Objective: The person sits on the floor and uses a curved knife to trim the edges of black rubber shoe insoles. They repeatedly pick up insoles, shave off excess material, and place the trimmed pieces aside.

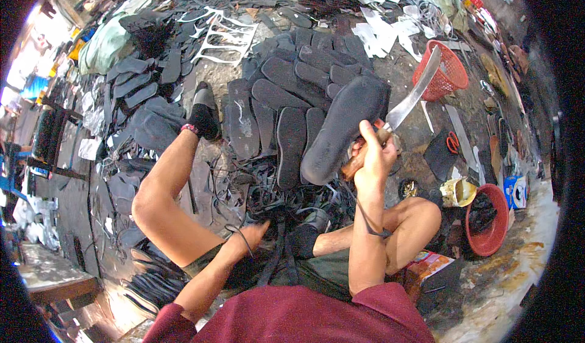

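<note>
My right hand (376, 154) is closed round the wooden handle of a large knife (414, 96), whose broad curved blade points up and away to the right. Its thumb also presses on a thick black shoe sole (347, 126), held tilted beside the knife. Low over my lap is my left hand (248, 238), fingers pressed together beside dark straps (281, 245); what they hold, if anything, is too small to make out. Black soles (291, 142) lie in an overlapping pile beyond my hands.
A red mesh basket (448, 75) stands at the far right, near white scraps (381, 32). Closer on the right are red-handled scissors (452, 142), a yellowish tin (457, 192) and a red basin (489, 221). A white cut-out frame (226, 37) lies beyond the sole pile.
</note>
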A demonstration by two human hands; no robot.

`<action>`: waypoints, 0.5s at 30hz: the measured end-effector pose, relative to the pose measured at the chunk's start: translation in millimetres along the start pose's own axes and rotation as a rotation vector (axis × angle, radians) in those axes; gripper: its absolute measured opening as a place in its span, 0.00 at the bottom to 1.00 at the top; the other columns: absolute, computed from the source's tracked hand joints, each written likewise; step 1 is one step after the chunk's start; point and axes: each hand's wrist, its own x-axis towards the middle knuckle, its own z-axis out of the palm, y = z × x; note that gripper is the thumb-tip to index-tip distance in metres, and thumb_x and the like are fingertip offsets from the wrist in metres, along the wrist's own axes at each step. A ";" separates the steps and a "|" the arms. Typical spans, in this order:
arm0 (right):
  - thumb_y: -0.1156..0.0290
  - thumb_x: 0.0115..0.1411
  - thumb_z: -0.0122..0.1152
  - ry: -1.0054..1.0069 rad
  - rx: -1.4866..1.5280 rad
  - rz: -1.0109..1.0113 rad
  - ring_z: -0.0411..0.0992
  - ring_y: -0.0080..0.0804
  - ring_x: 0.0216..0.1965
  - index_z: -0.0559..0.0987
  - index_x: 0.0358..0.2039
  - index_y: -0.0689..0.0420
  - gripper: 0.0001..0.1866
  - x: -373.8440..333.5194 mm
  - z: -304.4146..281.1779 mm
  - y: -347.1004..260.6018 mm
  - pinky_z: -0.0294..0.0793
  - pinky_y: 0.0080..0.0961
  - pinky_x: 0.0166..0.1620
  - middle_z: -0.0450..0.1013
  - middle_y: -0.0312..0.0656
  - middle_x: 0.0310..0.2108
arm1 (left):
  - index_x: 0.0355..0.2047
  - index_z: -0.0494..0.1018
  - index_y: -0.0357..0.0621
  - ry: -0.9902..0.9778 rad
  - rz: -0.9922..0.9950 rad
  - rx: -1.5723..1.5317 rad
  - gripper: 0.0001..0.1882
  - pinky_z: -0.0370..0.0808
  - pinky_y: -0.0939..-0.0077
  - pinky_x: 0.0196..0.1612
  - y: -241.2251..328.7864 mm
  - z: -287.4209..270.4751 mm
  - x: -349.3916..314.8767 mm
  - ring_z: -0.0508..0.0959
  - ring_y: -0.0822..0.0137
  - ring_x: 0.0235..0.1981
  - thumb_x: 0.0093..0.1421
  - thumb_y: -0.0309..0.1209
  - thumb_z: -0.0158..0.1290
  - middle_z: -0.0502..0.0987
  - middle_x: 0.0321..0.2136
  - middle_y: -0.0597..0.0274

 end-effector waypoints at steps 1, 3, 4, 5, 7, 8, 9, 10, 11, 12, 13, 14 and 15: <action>0.71 0.54 0.74 0.035 -0.006 0.017 0.70 0.24 0.19 0.74 0.46 0.57 0.22 4.8 -7.5 -8.9 0.68 0.24 0.21 0.72 0.34 0.27 | 0.53 0.71 0.35 -0.084 -0.104 0.041 0.20 0.79 0.54 0.45 12.2 -6.1 -12.1 0.82 0.45 0.44 0.60 0.23 0.47 0.79 0.40 0.36; 0.70 0.55 0.73 0.033 0.030 0.046 0.70 0.25 0.21 0.74 0.46 0.56 0.21 6.6 -16.8 -10.8 0.69 0.25 0.22 0.73 0.35 0.28 | 0.43 0.76 0.34 0.111 -0.120 0.024 0.14 0.79 0.50 0.40 13.2 -21.8 -45.3 0.82 0.43 0.39 0.56 0.22 0.49 0.80 0.35 0.37; 0.71 0.55 0.73 0.041 0.038 0.035 0.70 0.26 0.21 0.74 0.47 0.56 0.21 6.8 -19.8 -13.1 0.68 0.24 0.22 0.73 0.35 0.28 | 0.40 0.76 0.34 0.380 -0.003 -0.034 0.12 0.79 0.48 0.38 8.9 -31.8 -56.5 0.83 0.42 0.36 0.55 0.22 0.50 0.80 0.34 0.37; 0.71 0.55 0.72 0.062 0.030 0.022 0.70 0.26 0.21 0.74 0.47 0.56 0.21 8.0 -28.0 -10.1 0.68 0.24 0.22 0.73 0.35 0.29 | 0.35 0.77 0.34 0.120 -0.206 0.079 0.10 0.80 0.50 0.36 31.9 -73.3 -63.0 0.83 0.42 0.34 0.52 0.23 0.51 0.81 0.33 0.39; 0.71 0.55 0.72 0.019 0.015 0.047 0.70 0.25 0.21 0.74 0.49 0.56 0.22 1.5 -27.4 -7.9 0.68 0.23 0.22 0.73 0.35 0.30 | 0.29 0.79 0.35 0.100 -0.131 0.075 0.08 0.81 0.52 0.34 46.1 -123.2 -89.4 0.83 0.43 0.33 0.51 0.24 0.52 0.81 0.30 0.41; 0.71 0.55 0.72 -0.015 0.010 0.060 0.70 0.25 0.21 0.74 0.49 0.56 0.22 -2.7 -23.6 -6.3 0.68 0.23 0.22 0.73 0.35 0.30 | 0.27 0.79 0.36 0.121 -0.139 0.087 0.07 0.81 0.52 0.34 56.1 -142.5 -100.6 0.83 0.44 0.33 0.51 0.24 0.52 0.81 0.29 0.41; 0.72 0.55 0.73 -0.045 0.017 0.052 0.71 0.25 0.20 0.74 0.49 0.56 0.23 -6.2 -19.0 -2.0 0.68 0.22 0.21 0.74 0.35 0.30 | 0.26 0.79 0.37 0.146 -0.155 0.097 0.07 0.81 0.52 0.34 68.8 -159.2 -109.9 0.83 0.44 0.32 0.51 0.24 0.52 0.81 0.28 0.42; 0.73 0.54 0.73 -0.076 0.018 0.046 0.71 0.25 0.20 0.74 0.50 0.56 0.23 -9.1 -17.5 3.5 0.69 0.22 0.21 0.74 0.35 0.29 | 0.25 0.80 0.37 0.131 -0.144 0.110 0.06 0.81 0.54 0.34 89.8 -177.8 -113.8 0.83 0.45 0.31 0.51 0.25 0.53 0.81 0.27 0.42; 0.74 0.54 0.73 -0.108 0.017 0.040 0.71 0.24 0.20 0.75 0.50 0.57 0.24 -11.2 -17.1 7.9 0.69 0.21 0.20 0.75 0.35 0.29 | 0.25 0.80 0.38 0.115 -0.127 0.126 0.06 0.82 0.55 0.34 112.3 -197.1 -116.2 0.84 0.46 0.31 0.52 0.25 0.53 0.80 0.25 0.42; 0.74 0.54 0.73 -0.096 -0.047 0.030 0.71 0.24 0.20 0.75 0.50 0.56 0.23 -13.7 -10.7 13.7 0.70 0.21 0.21 0.75 0.35 0.29 | 0.25 0.80 0.38 0.104 -0.100 0.198 0.06 0.82 0.56 0.35 110.3 -181.1 -109.9 0.84 0.46 0.30 0.52 0.25 0.53 0.80 0.24 0.45; 0.74 0.55 0.73 -0.084 -0.125 -0.018 0.71 0.22 0.20 0.75 0.49 0.55 0.22 -13.8 -8.3 15.8 0.69 0.20 0.21 0.75 0.34 0.29 | 0.25 0.80 0.38 0.086 -0.062 0.261 0.07 0.82 0.56 0.35 114.7 -174.8 -103.3 0.84 0.47 0.29 0.52 0.26 0.54 0.80 0.23 0.47; 0.73 0.55 0.73 -0.081 -0.192 -0.058 0.70 0.21 0.20 0.75 0.48 0.54 0.21 -11.9 -11.4 18.3 0.69 0.19 0.21 0.75 0.34 0.28 | 0.28 0.80 0.37 0.049 -0.114 0.264 0.07 0.83 0.58 0.36 116.2 -173.8 -107.3 0.84 0.47 0.31 0.53 0.26 0.53 0.81 0.26 0.48; 0.73 0.55 0.72 -0.064 -0.258 -0.113 0.70 0.20 0.20 0.75 0.48 0.54 0.21 -6.8 -17.2 20.2 0.69 0.18 0.21 0.75 0.34 0.28 | 0.30 0.80 0.37 0.011 -0.148 0.275 0.07 0.83 0.59 0.36 118.6 -192.4 -108.5 0.84 0.48 0.33 0.54 0.26 0.53 0.82 0.29 0.49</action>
